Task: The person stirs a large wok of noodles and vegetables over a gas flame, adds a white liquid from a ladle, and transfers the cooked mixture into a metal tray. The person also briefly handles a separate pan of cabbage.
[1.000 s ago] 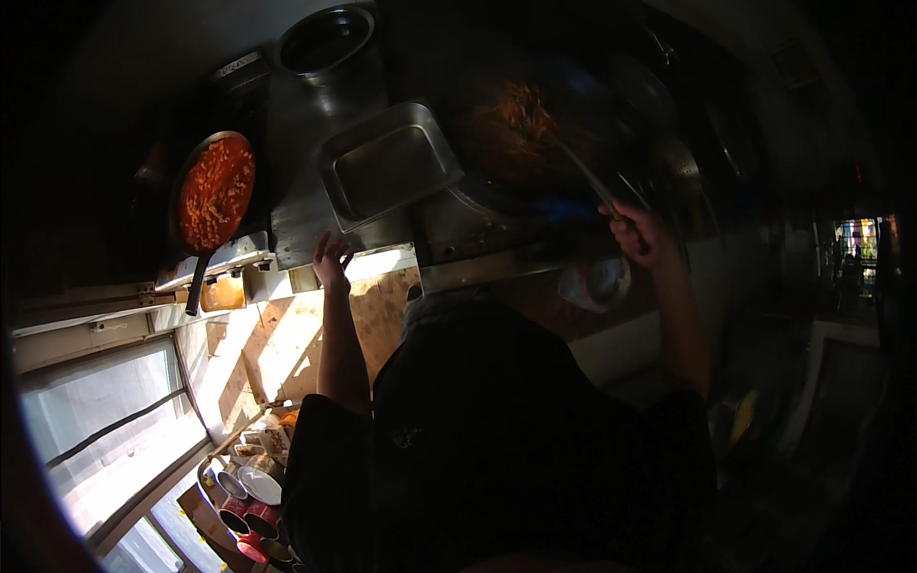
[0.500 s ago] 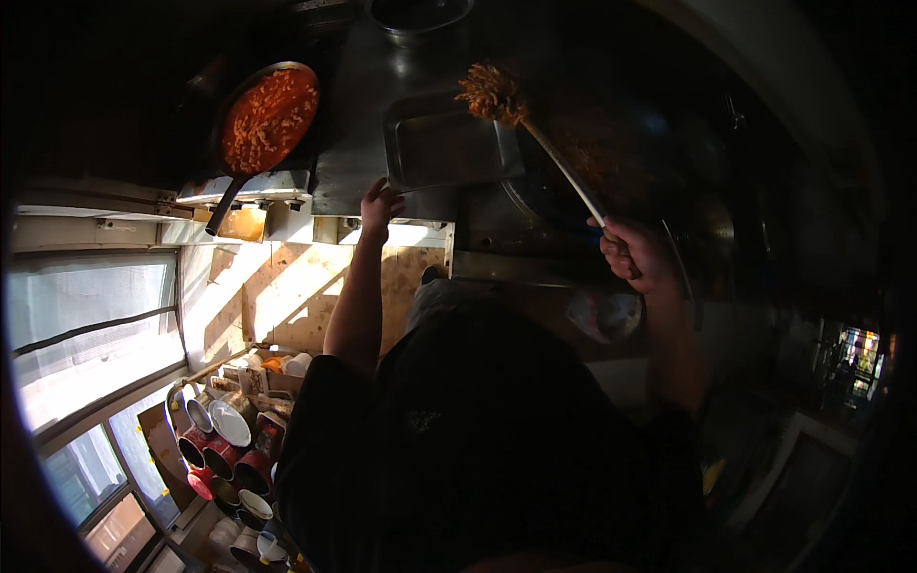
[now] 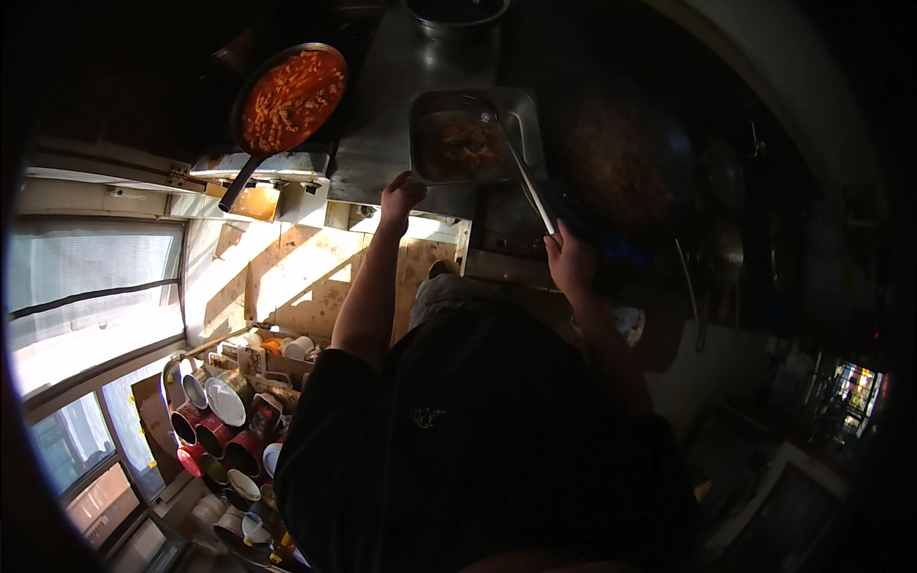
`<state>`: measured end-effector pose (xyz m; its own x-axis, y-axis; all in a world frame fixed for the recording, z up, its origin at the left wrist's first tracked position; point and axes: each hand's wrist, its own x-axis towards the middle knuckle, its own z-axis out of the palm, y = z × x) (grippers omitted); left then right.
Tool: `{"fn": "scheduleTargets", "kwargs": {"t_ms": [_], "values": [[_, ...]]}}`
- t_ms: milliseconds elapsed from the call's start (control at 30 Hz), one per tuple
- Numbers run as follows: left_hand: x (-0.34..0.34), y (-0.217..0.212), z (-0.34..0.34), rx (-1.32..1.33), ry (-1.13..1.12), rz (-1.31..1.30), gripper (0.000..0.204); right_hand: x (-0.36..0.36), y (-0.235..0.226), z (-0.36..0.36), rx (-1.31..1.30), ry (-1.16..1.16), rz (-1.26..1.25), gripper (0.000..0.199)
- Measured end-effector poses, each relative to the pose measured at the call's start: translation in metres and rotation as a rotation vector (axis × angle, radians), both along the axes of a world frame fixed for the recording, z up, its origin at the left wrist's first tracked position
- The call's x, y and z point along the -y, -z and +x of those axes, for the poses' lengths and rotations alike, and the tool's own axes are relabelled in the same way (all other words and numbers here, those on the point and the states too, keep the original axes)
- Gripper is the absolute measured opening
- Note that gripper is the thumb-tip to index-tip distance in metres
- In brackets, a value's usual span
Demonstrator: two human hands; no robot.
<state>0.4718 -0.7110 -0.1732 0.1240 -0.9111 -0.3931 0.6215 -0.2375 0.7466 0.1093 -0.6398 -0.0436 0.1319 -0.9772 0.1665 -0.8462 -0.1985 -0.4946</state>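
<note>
My right hand (image 3: 570,260) is closed around the long pale handle of a ladle (image 3: 531,187). Its dark bowl is over the far part of a rectangular metal tray (image 3: 536,115), tipped over. Brownish shredded food (image 3: 466,148) lies in the middle of the tray. At the tray's near left corner, my left hand (image 3: 403,194) grips the rim, though its fingers are partly in shadow. To the right, in deep shade, a large wok (image 3: 621,158) holds more reddish-brown food.
A frying pan (image 3: 294,100) of chunky red sauce sits on the stove at left, its handle toward me. A metal bowl (image 3: 457,17) stands at the far edge of the steel counter (image 3: 368,158). Cans and tubs (image 3: 227,399) crowd the lower left beside a window (image 3: 95,277).
My right hand has swung the heaped ladle left and down over the tray. The food has dropped from it into the tray. My left hand stays at the tray's corner.
</note>
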Motion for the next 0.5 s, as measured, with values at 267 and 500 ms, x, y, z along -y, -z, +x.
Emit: {"fn": "scheduleTargets", "kwargs": {"t_ms": [267,500], "values": [[-0.041,-0.001,0.015,0.229,-0.106,0.214,0.042,-0.001,-0.097,-0.032,1.36,0.207,1.016,0.022],[-0.141,0.043,0.048,0.706,-0.332,0.455,0.028,-0.007,-0.142,-0.133,0.93,0.473,0.545,0.02]]}}
